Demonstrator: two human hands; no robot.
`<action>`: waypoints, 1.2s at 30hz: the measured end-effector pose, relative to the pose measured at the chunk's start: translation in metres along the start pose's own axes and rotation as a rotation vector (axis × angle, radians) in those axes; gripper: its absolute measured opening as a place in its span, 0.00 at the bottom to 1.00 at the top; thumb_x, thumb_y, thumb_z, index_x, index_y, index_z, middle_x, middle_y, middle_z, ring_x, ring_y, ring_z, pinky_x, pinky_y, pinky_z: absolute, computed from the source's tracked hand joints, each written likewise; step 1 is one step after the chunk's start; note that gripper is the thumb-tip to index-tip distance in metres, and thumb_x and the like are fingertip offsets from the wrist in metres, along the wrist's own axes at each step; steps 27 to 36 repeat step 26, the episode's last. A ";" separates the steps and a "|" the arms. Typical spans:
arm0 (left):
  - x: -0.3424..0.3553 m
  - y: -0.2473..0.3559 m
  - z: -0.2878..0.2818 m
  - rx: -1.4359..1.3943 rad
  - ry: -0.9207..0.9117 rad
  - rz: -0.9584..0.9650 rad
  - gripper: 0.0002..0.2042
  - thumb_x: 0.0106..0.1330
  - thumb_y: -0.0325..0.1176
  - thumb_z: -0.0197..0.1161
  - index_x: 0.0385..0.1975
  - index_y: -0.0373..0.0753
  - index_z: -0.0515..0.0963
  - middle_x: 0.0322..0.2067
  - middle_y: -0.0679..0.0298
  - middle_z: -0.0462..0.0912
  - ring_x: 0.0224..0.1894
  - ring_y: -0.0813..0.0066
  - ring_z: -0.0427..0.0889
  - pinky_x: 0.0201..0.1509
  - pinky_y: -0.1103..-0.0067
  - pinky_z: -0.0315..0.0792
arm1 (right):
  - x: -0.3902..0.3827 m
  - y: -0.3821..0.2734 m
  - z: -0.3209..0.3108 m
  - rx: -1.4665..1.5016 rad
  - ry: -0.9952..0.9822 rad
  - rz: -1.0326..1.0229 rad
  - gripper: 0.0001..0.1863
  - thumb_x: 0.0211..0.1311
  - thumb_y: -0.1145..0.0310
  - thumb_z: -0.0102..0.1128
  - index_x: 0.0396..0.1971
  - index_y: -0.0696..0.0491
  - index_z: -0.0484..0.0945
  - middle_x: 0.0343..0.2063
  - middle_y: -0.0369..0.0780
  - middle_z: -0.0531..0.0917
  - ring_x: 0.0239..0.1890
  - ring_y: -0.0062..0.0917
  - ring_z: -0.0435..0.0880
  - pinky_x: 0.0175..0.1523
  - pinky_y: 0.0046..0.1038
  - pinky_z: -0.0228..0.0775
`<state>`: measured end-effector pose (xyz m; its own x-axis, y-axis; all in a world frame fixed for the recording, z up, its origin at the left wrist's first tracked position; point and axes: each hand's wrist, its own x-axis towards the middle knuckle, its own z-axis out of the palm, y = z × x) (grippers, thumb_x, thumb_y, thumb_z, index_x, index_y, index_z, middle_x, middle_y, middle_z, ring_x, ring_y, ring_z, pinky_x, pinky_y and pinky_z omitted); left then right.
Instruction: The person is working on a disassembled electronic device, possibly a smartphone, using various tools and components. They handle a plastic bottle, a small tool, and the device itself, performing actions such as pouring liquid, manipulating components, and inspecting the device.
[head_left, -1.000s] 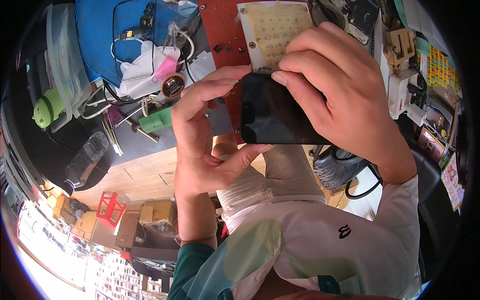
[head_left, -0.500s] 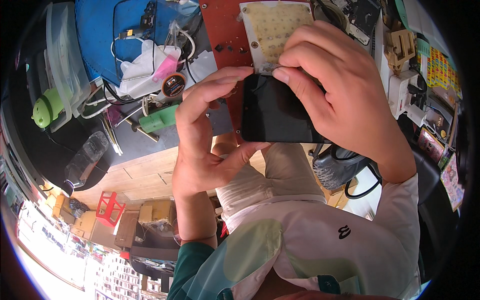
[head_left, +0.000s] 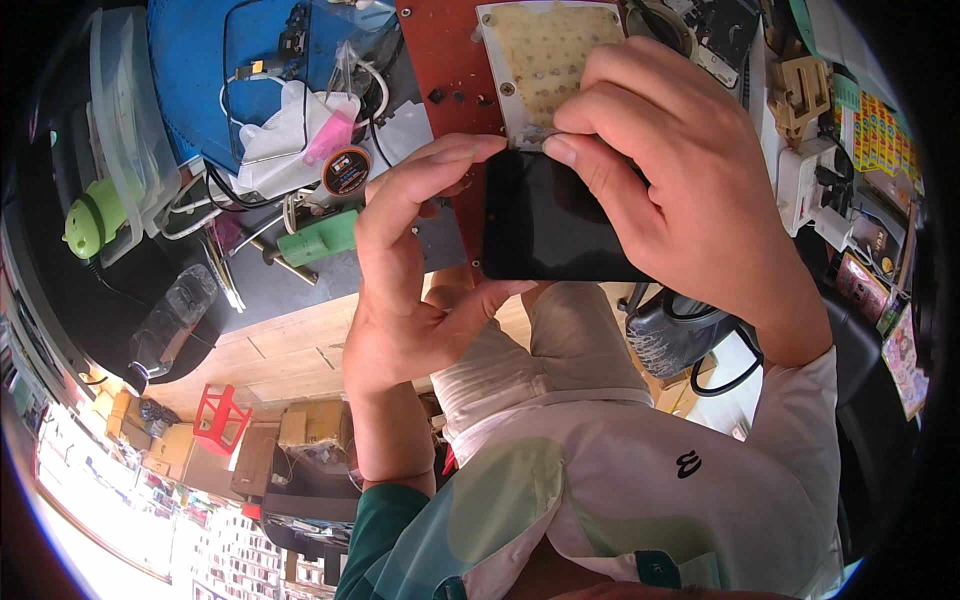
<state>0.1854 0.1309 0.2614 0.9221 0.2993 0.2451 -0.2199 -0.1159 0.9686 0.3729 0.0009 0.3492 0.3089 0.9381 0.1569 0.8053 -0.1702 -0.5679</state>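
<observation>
A flat black panel like a phone (head_left: 550, 225), glossy side up, lies between my hands. My left hand (head_left: 405, 260) spans its left end, a fingertip at the far left corner and the thumb near the closer edge. With thumb and index finger pinched together, my right hand (head_left: 690, 180) works at the panel's far edge. A small pale, see-through scrap (head_left: 532, 134) shows at those fingertips; what exactly it is, I cannot tell. My right hand covers the panel's right end. Just beyond is a white plate with a yellowed, dotted pad (head_left: 550, 50).
Under the plate is a red mat (head_left: 440, 60) with small dark bits. To the left lie a round black tin (head_left: 347, 171), a green block (head_left: 318, 238), tweezers, cables and a blue mat (head_left: 190, 70). A clear bottle (head_left: 172, 320) lies near the table edge. Sockets (head_left: 803, 185) stand at right.
The panel's near edge has shifted very slightly away from me. Both hands keep almost the same grip and place.
</observation>
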 end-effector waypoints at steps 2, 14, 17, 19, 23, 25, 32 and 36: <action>0.000 0.000 0.000 0.003 -0.005 0.000 0.52 0.46 0.24 0.83 0.71 0.43 0.55 0.63 0.41 0.73 0.64 0.56 0.73 0.60 0.68 0.65 | 0.000 0.000 0.000 0.002 -0.003 0.007 0.07 0.58 0.77 0.69 0.31 0.59 0.77 0.29 0.42 0.74 0.31 0.40 0.74 0.36 0.37 0.66; 0.000 0.001 -0.001 0.024 -0.018 0.007 0.53 0.46 0.24 0.83 0.72 0.43 0.54 0.64 0.41 0.72 0.63 0.56 0.73 0.59 0.68 0.64 | -0.002 -0.001 0.000 -0.022 0.003 -0.003 0.07 0.57 0.78 0.69 0.31 0.58 0.77 0.29 0.42 0.74 0.30 0.39 0.74 0.35 0.37 0.66; 0.002 0.002 0.001 0.008 -0.016 0.008 0.53 0.46 0.25 0.83 0.72 0.42 0.54 0.63 0.41 0.72 0.62 0.57 0.73 0.58 0.69 0.63 | -0.010 0.002 0.003 -0.143 0.014 -0.086 0.09 0.52 0.77 0.71 0.32 0.58 0.79 0.30 0.41 0.74 0.30 0.38 0.74 0.35 0.36 0.65; 0.004 0.002 0.001 0.003 -0.022 0.023 0.53 0.46 0.27 0.83 0.72 0.42 0.55 0.63 0.42 0.73 0.61 0.58 0.73 0.57 0.70 0.63 | -0.018 0.005 0.004 -0.224 0.022 -0.140 0.11 0.49 0.76 0.72 0.32 0.57 0.79 0.30 0.40 0.74 0.30 0.37 0.74 0.34 0.36 0.65; 0.005 0.001 0.004 -0.009 -0.008 0.048 0.53 0.46 0.28 0.84 0.72 0.41 0.55 0.62 0.43 0.73 0.57 0.61 0.73 0.53 0.71 0.61 | -0.023 0.012 0.005 -0.348 0.067 -0.256 0.14 0.45 0.74 0.73 0.33 0.57 0.81 0.30 0.39 0.73 0.31 0.35 0.74 0.34 0.35 0.65; 0.006 0.000 0.004 -0.012 -0.013 0.056 0.53 0.45 0.29 0.84 0.72 0.42 0.55 0.62 0.43 0.73 0.55 0.63 0.72 0.52 0.72 0.60 | -0.023 0.011 0.003 -0.346 0.051 -0.238 0.14 0.45 0.74 0.73 0.34 0.57 0.81 0.30 0.39 0.74 0.31 0.35 0.74 0.34 0.35 0.65; 0.006 0.000 0.004 -0.012 -0.013 0.055 0.53 0.45 0.29 0.84 0.72 0.42 0.55 0.62 0.43 0.73 0.55 0.63 0.72 0.52 0.72 0.60 | -0.023 0.010 0.002 -0.345 0.042 -0.230 0.14 0.45 0.74 0.73 0.34 0.57 0.81 0.30 0.39 0.74 0.31 0.35 0.74 0.34 0.35 0.65; 0.006 0.000 0.004 -0.012 -0.013 0.055 0.53 0.45 0.29 0.84 0.72 0.42 0.55 0.62 0.43 0.73 0.55 0.63 0.72 0.52 0.72 0.60 | -0.023 0.010 0.002 -0.345 0.042 -0.230 0.14 0.45 0.74 0.73 0.34 0.57 0.81 0.30 0.39 0.74 0.31 0.35 0.74 0.34 0.35 0.65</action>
